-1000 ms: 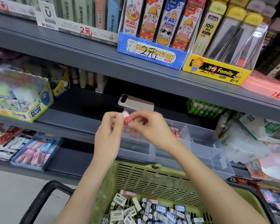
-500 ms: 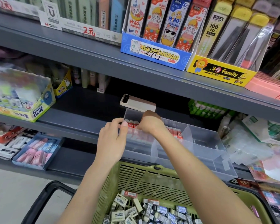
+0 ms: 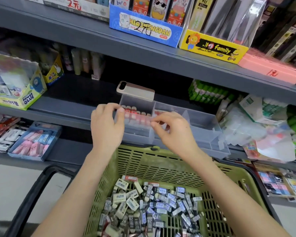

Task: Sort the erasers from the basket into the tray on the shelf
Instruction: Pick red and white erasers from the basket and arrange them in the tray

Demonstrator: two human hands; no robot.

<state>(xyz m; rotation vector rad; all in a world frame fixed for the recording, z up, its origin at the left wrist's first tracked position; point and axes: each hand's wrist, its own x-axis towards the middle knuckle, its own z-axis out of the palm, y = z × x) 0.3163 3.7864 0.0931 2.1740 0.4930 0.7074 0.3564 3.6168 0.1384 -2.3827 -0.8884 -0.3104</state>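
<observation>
A clear plastic tray with several compartments stands on the middle shelf. Its left compartment holds a row of red erasers standing on end. My left hand is at the tray's left wall, thumb and forefinger pinching its rim. My right hand hovers over the tray's front edge with loosely curled fingers and holds nothing. Below my arms, the green basket holds a heap of several wrapped erasers, mostly black, grey and white.
A phone lies on the shelf just behind the tray. A glue box stands at the left, plastic-wrapped packs crowd the right. A blue box of pink erasers sits on the lower shelf. The basket's black handle is at the lower left.
My right hand put the red eraser into the tray's left compartment and drew back toward me, empty. My left hand stayed at the tray's left wall. The camera tilted down.
</observation>
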